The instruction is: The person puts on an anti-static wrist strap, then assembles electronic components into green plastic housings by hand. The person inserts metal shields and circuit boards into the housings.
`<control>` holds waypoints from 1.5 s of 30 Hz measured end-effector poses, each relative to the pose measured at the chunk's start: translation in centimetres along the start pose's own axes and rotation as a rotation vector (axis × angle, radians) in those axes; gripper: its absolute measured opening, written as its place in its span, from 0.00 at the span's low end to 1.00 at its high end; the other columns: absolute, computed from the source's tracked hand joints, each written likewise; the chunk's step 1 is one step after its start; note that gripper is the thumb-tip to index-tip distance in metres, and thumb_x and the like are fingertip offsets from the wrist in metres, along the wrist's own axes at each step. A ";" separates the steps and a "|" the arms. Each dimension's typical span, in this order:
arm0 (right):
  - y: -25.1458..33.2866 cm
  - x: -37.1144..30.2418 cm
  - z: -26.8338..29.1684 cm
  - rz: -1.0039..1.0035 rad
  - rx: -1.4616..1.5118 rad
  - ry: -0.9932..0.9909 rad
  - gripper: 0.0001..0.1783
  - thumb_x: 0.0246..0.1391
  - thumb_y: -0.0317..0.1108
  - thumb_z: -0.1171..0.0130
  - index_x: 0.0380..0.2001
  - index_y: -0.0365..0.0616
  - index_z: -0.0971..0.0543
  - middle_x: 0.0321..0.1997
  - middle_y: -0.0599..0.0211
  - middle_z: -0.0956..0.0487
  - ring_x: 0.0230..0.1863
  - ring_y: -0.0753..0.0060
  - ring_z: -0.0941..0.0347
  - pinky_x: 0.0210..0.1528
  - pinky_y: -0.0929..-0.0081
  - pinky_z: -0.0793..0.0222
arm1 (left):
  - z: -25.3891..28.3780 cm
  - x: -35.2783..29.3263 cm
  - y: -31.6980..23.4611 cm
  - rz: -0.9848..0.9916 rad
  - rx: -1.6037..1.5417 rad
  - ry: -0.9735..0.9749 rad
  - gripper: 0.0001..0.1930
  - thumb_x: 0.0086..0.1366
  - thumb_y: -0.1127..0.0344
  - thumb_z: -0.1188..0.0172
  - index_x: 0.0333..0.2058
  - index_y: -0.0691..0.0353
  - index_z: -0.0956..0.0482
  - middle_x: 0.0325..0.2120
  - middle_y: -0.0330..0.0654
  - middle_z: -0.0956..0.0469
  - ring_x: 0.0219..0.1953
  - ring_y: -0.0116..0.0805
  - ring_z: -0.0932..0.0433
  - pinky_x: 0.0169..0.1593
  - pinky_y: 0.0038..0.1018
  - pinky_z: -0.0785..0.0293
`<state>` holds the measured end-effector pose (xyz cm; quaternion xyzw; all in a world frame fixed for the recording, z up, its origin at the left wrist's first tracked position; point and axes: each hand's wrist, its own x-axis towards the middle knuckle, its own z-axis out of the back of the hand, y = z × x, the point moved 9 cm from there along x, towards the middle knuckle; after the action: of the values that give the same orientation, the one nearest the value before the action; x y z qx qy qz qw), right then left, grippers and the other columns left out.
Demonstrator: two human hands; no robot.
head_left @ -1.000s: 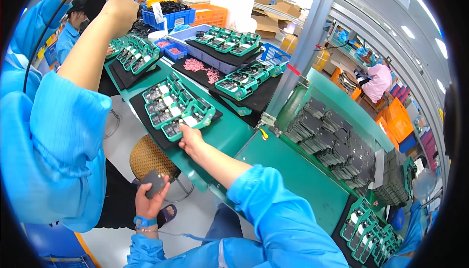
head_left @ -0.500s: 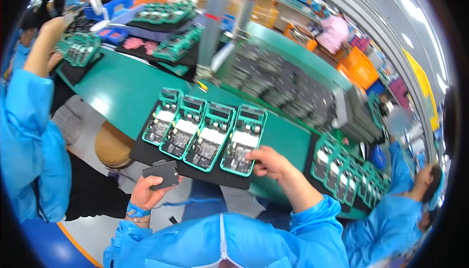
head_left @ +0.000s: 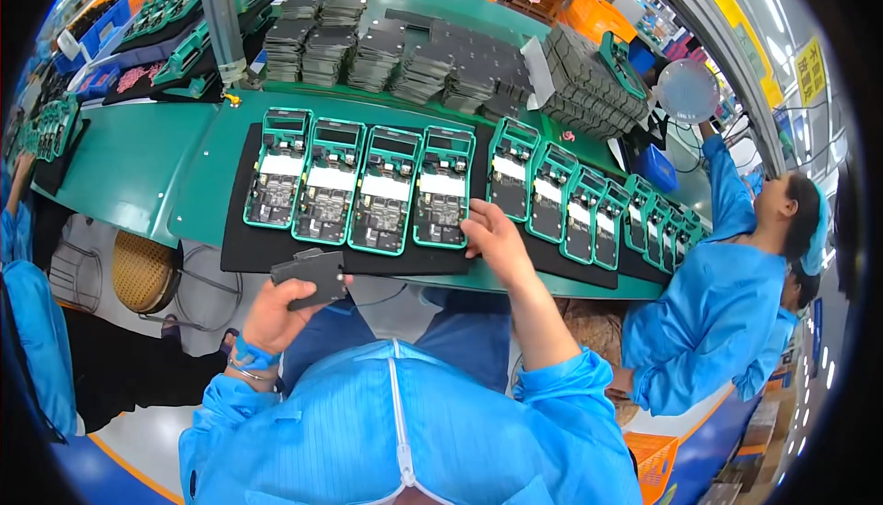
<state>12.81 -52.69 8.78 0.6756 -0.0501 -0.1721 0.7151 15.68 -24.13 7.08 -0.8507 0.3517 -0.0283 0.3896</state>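
My left hand [head_left: 274, 314] is closed around a small stack of thin dark grey plates [head_left: 317, 277], held just off the near edge of a black mat [head_left: 237, 252]. Several green frames with circuit boards stand in a row on that mat, each with a white strip across its middle. At the row's right end is a green-framed circuit board [head_left: 441, 201]. The curled fingers of my right hand [head_left: 497, 246] pinch its lower right edge; the exact grip is partly hidden.
Stacks of dark plates [head_left: 377, 59] line the back of the green bench [head_left: 198, 197]. On the right, a second black mat [head_left: 575, 266] carries more framed boards. A co-worker [head_left: 713, 293] in blue sits there. A wicker stool [head_left: 143, 270] stands at the left.
The view has swung to the right, bringing more of the right-hand mat and co-worker into sight. My right fingers have shifted from over the board's lower corner to its right edge.
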 end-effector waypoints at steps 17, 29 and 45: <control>4.3 -11.0 -6.7 0.622 -0.545 0.198 0.33 0.40 0.28 0.35 0.52 0.43 0.33 0.54 0.53 0.35 0.52 0.54 0.36 0.51 0.64 0.35 | -5.3 -1.6 6.4 0.330 -0.138 0.071 0.21 0.60 0.76 0.49 0.53 0.66 0.35 0.49 0.49 0.30 0.51 0.42 0.29 0.55 0.42 0.32; 4.2 -12.4 -7.2 0.735 -0.775 0.349 0.27 0.38 0.32 0.33 0.46 0.45 0.26 0.54 0.56 0.34 0.51 0.51 0.38 0.52 0.61 0.36 | -7.4 -1.3 9.0 0.407 -0.195 0.127 0.21 0.62 0.73 0.49 0.55 0.66 0.37 0.51 0.48 0.32 0.52 0.42 0.30 0.56 0.38 0.31; 5.7 -4.2 -4.4 0.780 -1.080 0.048 0.18 0.45 0.33 0.38 0.44 0.56 0.22 0.50 0.58 0.32 0.52 0.51 0.39 0.52 0.58 0.40 | -5.7 -1.8 7.1 0.304 -0.345 0.091 0.23 0.61 0.70 0.57 0.54 0.76 0.39 0.49 0.59 0.32 0.53 0.53 0.31 0.59 0.41 0.36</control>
<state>11.23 -47.03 14.73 0.1585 -0.1814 0.1133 0.9639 8.35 -29.90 6.60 -0.8398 0.4927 0.0531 0.2217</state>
